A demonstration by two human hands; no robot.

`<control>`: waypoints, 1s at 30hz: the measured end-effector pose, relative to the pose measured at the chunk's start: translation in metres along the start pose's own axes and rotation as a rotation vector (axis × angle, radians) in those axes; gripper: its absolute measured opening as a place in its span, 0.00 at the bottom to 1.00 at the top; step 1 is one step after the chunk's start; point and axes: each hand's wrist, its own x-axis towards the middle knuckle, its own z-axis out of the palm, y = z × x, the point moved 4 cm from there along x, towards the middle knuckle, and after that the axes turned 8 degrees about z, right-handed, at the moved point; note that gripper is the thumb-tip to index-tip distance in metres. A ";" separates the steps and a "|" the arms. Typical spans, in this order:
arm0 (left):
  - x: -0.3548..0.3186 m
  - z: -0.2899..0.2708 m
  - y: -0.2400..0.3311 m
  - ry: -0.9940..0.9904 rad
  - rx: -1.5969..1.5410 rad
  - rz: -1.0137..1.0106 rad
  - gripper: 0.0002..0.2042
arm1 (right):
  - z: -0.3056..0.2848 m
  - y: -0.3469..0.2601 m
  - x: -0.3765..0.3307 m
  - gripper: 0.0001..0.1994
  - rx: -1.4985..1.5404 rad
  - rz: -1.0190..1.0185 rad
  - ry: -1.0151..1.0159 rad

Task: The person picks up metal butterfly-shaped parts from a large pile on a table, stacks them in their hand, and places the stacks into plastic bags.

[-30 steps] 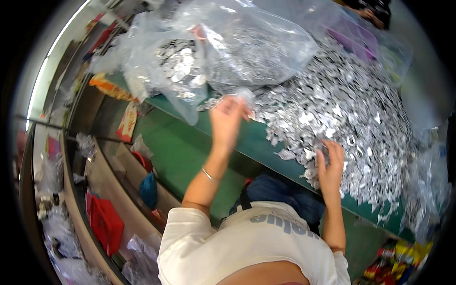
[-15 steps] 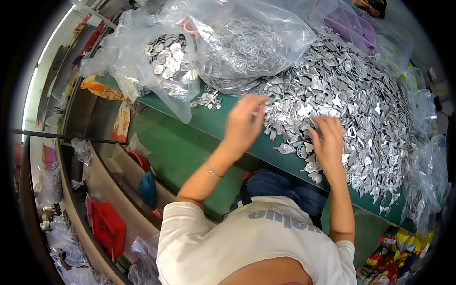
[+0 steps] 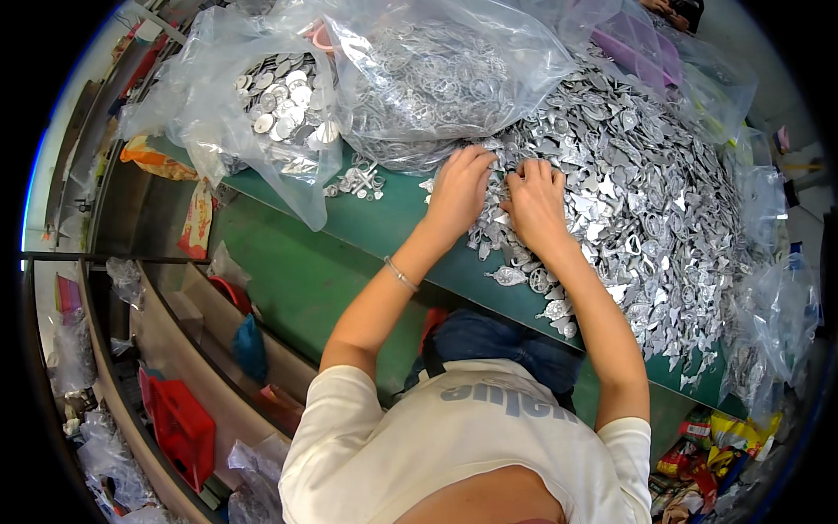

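A broad heap of small silver metal charms point(image 3: 628, 210) covers the right part of the green table point(image 3: 367, 234). At its left edge my left hand point(image 3: 460, 192) has its fingers bent together, tips in the pieces beside the large clear bag point(image 3: 428, 83). Just right of it, my right hand point(image 3: 535, 203) rests on the heap with fingers curled down into the charms. What either hand pinches is too small to make out. A small cluster of metal pieces point(image 3: 360, 182) lies on the table left of my left hand.
An open clear bag holds round metal discs point(image 3: 284, 105) at the back left. A purple basket point(image 3: 642, 52) stands under plastic at the back right, near another person's hands point(image 3: 668, 12). Shelving with a red basket point(image 3: 182, 428) is on the left. Colourful packets point(image 3: 720, 450) lie lower right.
My right hand has moved left and away from me, close to my left hand, its spread fingers now curled onto the charms. My left hand has come down to the heap's edge.
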 end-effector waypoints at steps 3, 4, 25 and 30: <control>0.023 0.014 0.006 -0.007 0.030 0.089 0.14 | 0.004 0.000 -0.007 0.13 0.020 -0.073 0.099; 0.027 0.018 0.006 0.018 0.074 0.117 0.13 | -0.002 0.001 -0.008 0.12 0.079 -0.090 0.089; -0.061 -0.028 -0.007 0.196 -1.250 -0.952 0.09 | -0.033 0.048 -0.015 0.09 0.840 0.324 -0.227; -0.039 -0.049 -0.015 -0.005 0.176 -0.461 0.14 | -0.014 0.021 0.015 0.09 0.395 0.182 -0.118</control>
